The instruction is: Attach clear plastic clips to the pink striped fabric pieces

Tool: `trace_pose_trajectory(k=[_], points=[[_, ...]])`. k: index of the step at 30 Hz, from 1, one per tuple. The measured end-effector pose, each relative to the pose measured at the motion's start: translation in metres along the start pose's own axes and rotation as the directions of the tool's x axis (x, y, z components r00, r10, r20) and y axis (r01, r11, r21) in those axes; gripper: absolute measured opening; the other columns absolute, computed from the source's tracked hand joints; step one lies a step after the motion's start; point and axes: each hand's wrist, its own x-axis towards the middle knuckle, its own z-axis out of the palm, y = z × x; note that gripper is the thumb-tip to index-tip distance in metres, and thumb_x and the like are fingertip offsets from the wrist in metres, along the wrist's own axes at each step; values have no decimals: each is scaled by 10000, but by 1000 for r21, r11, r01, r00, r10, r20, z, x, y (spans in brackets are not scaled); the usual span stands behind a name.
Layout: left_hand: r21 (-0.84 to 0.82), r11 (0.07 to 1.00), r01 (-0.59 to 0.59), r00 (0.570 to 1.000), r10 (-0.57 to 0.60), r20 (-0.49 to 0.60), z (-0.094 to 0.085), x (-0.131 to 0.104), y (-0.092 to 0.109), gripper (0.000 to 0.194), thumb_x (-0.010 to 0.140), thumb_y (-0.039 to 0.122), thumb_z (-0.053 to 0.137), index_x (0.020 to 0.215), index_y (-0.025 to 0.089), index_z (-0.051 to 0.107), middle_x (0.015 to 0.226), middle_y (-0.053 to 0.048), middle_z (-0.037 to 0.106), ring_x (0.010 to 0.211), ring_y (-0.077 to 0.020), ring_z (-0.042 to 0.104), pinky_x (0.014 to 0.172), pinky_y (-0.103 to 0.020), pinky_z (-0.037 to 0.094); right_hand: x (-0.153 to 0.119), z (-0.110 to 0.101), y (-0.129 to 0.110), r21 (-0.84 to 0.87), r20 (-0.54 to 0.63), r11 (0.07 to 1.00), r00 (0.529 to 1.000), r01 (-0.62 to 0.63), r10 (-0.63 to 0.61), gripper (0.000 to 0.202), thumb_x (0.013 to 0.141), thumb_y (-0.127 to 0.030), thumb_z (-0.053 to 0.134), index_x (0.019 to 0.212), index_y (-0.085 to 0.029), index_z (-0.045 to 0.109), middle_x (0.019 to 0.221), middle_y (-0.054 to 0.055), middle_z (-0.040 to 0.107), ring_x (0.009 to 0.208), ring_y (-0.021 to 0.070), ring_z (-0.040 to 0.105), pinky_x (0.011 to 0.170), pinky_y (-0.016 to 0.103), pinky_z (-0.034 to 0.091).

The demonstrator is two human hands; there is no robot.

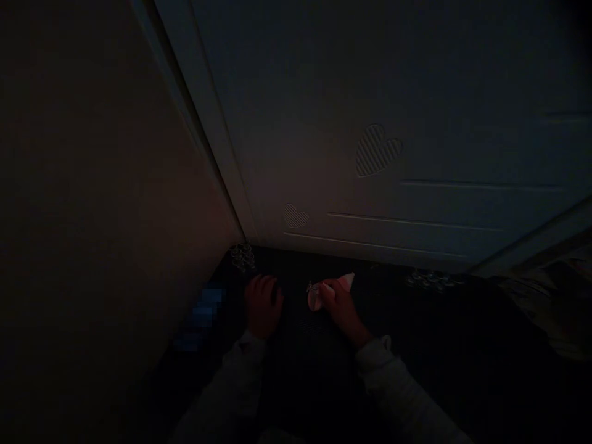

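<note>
The scene is very dark. My right hand (340, 308) is closed around a small pale pink object (315, 300) with a bit of metal at its top left; a light, pointed end sticks out beyond the fingers at the upper right. What exactly the object is cannot be made out. My left hand (263, 305) rests on the dark surface (305, 364) to the left, its fingers slightly curled and a gap showing between thumb and fingers, with nothing visible in it.
Small metal rings or hooks (243, 256) lie in a pile at the back left, and a similar pile (430, 280) at the back right. A blurred bluish screen (201, 316) is at the left edge. Behind stands a panel (324, 154) with heart reliefs; patterned cloth (555, 302) lies far right.
</note>
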Motion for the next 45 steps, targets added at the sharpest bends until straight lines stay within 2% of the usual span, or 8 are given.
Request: trace_pose_trajectory(k=[3, 7, 10, 16, 25, 34, 40, 45], points=[[252, 968, 13, 996, 11, -93, -33, -9, -9, 394, 814, 264, 646, 1199, 177, 644, 1414, -181, 515, 1427, -388, 258, 1160, -553, 90, -1, 0, 0, 6, 7, 1000, 1000, 1, -1, 205, 957, -316, 578, 1072, -159, 640, 1043, 54, 683, 860, 180, 673, 763, 375, 570], [507, 852, 133, 982, -43, -185, -59, -18, -28, 538, 886, 331, 519, 1367, 91, 499, 1490, -255, 401, 1424, -431, 232, 1113, -660, 49, -1, 1, -1, 4, 3, 1000, 1000, -1, 1, 199, 958, -314, 577, 1065, -159, 642, 1037, 53, 683, 854, 177, 673, 753, 367, 572], [619, 761, 194, 974, -74, -214, -63, -20, -40, 570, 908, 355, 479, 1395, 59, 455, 1482, -288, 392, 1367, -436, 330, 1080, -693, 116, -1, 1, -1, -2, 4, 1000, 1000, -3, 3, 205, 956, -316, 581, 1065, -152, 640, 1023, 50, 684, 847, 178, 675, 752, 371, 571], [723, 668, 174, 981, -56, -185, -57, -14, -51, 551, 917, 347, 485, 1376, 42, 478, 1392, -272, 506, 1288, -390, 453, 1095, -629, 189, -2, 1, -3, -7, 0, 1000, 1000, 5, -5, 204, 958, -316, 577, 1064, -155, 640, 1025, 50, 684, 844, 176, 674, 747, 366, 572], [743, 652, 150, 985, -34, -169, -54, -10, -61, 509, 918, 326, 489, 1343, 46, 506, 1385, -247, 529, 1290, -362, 466, 1103, -602, 198, -2, 1, -1, -18, 1, 1000, 1000, 1, -1, 201, 958, -311, 578, 1070, -156, 639, 1035, 52, 683, 851, 176, 675, 748, 366, 574], [695, 703, 152, 984, -44, -171, -52, -2, -65, 489, 893, 316, 517, 1308, 58, 536, 1372, -257, 539, 1304, -375, 451, 1096, -619, 195, -2, 0, -2, -26, 7, 1000, 1000, -11, 11, 203, 957, -312, 579, 1070, -155, 640, 1034, 52, 684, 856, 179, 675, 754, 371, 573], [585, 800, 129, 985, -34, -171, -51, -1, -66, 455, 888, 262, 543, 1284, 38, 543, 1394, -267, 502, 1345, -385, 397, 1115, -632, 137, -3, 1, -3, -35, 4, 999, 1000, -16, 16, 206, 956, -312, 581, 1076, -155, 638, 1039, 53, 684, 862, 181, 676, 761, 376, 572], [362, 932, 24, 999, -9, -43, -37, -5, -52, 362, 876, 261, 624, 1212, 128, 594, 1347, -151, 561, 1315, -329, 443, 1121, -588, 232, -2, 2, -1, -38, -35, 999, 999, -18, 16, 215, 953, -310, 586, 1095, -155, 631, 1055, 56, 679, 872, 186, 674, 766, 381, 572]])
